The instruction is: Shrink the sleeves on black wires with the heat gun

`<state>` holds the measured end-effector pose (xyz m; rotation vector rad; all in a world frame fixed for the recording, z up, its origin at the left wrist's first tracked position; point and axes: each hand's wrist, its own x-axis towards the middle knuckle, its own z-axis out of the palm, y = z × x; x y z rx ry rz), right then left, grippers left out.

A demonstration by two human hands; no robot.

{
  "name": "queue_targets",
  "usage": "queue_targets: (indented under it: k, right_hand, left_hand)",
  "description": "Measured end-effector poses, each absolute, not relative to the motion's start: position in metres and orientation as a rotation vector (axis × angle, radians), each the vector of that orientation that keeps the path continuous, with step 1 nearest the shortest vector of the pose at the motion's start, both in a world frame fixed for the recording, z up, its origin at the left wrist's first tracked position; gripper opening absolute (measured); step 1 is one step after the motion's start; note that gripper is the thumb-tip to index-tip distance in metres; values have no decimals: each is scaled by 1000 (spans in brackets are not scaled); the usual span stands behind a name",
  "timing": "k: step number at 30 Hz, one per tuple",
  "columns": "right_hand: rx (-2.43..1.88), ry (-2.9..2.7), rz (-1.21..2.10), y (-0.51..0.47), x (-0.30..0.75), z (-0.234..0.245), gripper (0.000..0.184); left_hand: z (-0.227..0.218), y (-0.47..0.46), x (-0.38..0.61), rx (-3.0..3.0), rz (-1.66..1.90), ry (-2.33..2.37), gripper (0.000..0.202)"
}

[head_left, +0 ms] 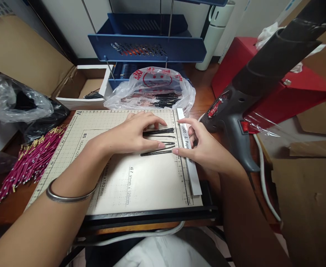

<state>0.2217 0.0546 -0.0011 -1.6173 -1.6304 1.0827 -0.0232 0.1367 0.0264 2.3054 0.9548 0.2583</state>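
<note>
- Left hand [129, 133] is laid flat on the paper trimmer board [115, 185]; fingers are extended, not clenched, pinning thin black tubes [159, 141] so they lie parallel.
- Tube ends are butted near the ruler edge [189, 163], apparently for alignment.
- Right hand [204, 146] is open; its fingertips [176, 151] touch the lowest tube, grasping nothing.
- Heat gun [235, 107] rests at right; magenta wires [26, 163] lie left on the bench.

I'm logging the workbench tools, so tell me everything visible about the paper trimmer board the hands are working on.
The paper trimmer board is a flat beige rectangle lying on the wooden desk, printed with a fine grid and paper-size outlines marked B5 and B7. A pale ruler strip runs down its right edge and a black bar borders the near edge. Thin black tubes lie across its upper middle, pressed by the left hand; the right hand rests over the ruler strip.
</note>
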Motion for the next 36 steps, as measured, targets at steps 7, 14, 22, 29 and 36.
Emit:
queue_targets:
  k: [7,14,22,29,36]
  right_hand:
    - [-1673,-1638,978,54,221,-1,87]
    - [-1640,-1601,772,52,218,-1,73]
    - [-1479,-1922,508,51,205,3,15]
    - [-1485,-2227,431,50,205,3,45]
    - [-1408,-2301,448,53,200,6,44]
  left_hand:
    - [37,104,-20,2389,184,1200,42]
    - [36,57,1,2557,188,1539,24]
    - [27,27,19,2499,225,1681,27]
    - [17,14,-11,2286,515,1412,33]
    - [2,3,-25,2222,613,1297,38]
